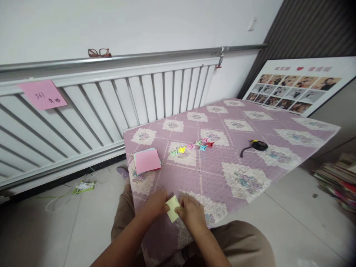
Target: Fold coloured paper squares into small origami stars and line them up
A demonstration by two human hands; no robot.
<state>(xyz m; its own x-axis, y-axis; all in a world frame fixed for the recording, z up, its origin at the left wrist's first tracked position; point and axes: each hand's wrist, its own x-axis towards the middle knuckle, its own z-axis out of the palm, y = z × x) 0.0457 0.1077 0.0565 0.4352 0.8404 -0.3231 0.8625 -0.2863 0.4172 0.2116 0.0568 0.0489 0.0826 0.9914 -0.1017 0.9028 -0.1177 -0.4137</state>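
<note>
Between my two hands is a small piece of pale yellow folded paper [172,209], turned so that one corner points toward me. My left hand [158,203] pinches its left edge, thumb on top. On the other side, my right hand [192,212] grips the right edge, its thumb pressed on the sheet. Farther up the table lies a stack of coloured paper [148,161] with a pink sheet uppermost. Right of the stack, several small folded paper pieces [182,150] in green, yellow, pink, blue and red lie in a loose line.
A purple floral tablecloth [211,163] covers the table. A black object with a strap [259,145] rests toward the right. Behind stands a white radiator [155,94], with glasses [99,53] on the pipe above. A photo board [294,87] leans at the back right.
</note>
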